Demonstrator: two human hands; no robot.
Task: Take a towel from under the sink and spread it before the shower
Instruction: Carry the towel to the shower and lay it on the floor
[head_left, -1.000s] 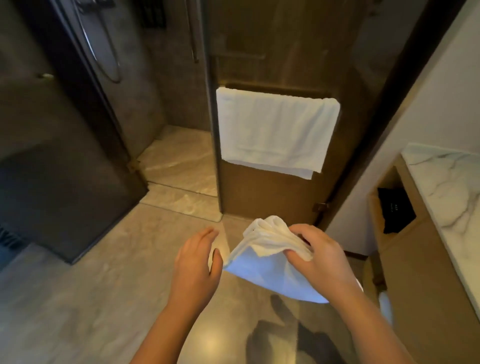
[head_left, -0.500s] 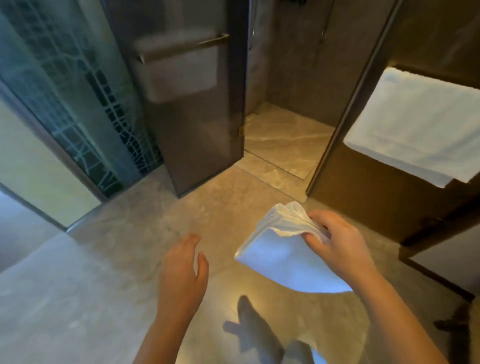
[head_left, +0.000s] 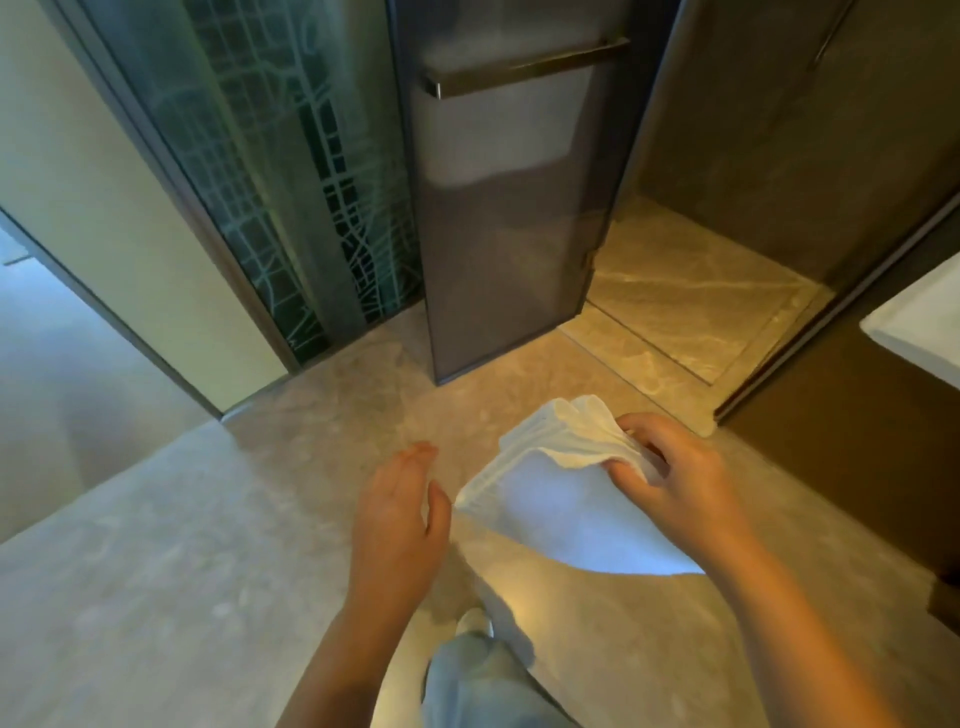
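A folded white towel (head_left: 561, 509) hangs in the air above the floor, pinched at its upper corner by my right hand (head_left: 675, 478). My left hand (head_left: 400, 514) floats just left of the towel's lower edge, fingers apart and holding nothing. Beyond the towel lies the shower (head_left: 691, 306) with its pale stone floor and raised threshold. Its dark glass door (head_left: 504, 218) stands swung open toward me.
A patterned green glass panel (head_left: 291, 182) and a doorway to another room stand at the left. A second white towel (head_left: 919, 332) hangs at the right edge on a brown wall. My leg and foot (head_left: 472, 670) show below my hands on the beige stone floor.
The view has swung left, so the shower opening now sits at the upper right and the hanging towel has slid to the right edge. My right hand keeps its hold on the towel.
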